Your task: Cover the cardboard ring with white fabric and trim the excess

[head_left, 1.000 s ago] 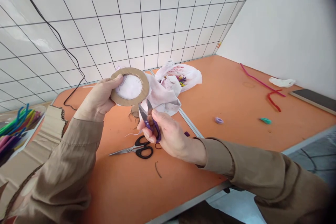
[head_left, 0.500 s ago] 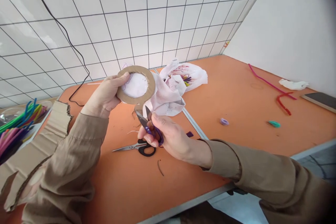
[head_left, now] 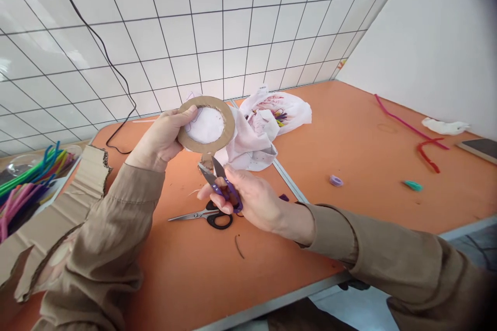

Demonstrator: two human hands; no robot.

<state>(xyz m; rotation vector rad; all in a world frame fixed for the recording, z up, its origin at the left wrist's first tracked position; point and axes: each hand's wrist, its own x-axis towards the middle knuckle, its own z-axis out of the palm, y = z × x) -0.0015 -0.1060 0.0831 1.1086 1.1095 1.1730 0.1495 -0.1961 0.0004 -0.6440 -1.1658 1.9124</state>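
Observation:
My left hand (head_left: pixel 165 137) grips the left edge of a round cardboard ring (head_left: pixel 227 137), thumb on its face. White fabric (head_left: pixel 205 126) shows through the ring's opening, with purple thread near the thumb. More white cloth (head_left: pixel 252 145) hangs to the ring's right. Just below the ring, my right hand (head_left: pixel 256 196) holds small purple-handled snips (head_left: pixel 223 181), blades apart and pointing up toward the ring's lower edge. Black-handled scissors (head_left: pixel 205 216) lie on the orange table under the snips.
Behind the cloth is a white plastic bag (head_left: pixel 297 114). Cut cardboard (head_left: pixel 73 191) and colourful pipe cleaners (head_left: pixel 29 186) lie left. A purple roll (head_left: pixel 336 180), a green item (head_left: pixel 412 185), and red (head_left: pixel 429 158) and pink pipe cleaners (head_left: pixel 399 119) sit right.
The whole view has shifted slightly, with objects and both hands appearing a little further right. My hands keep their grips on the ring and the snips, whose blades look slightly closer to upright.

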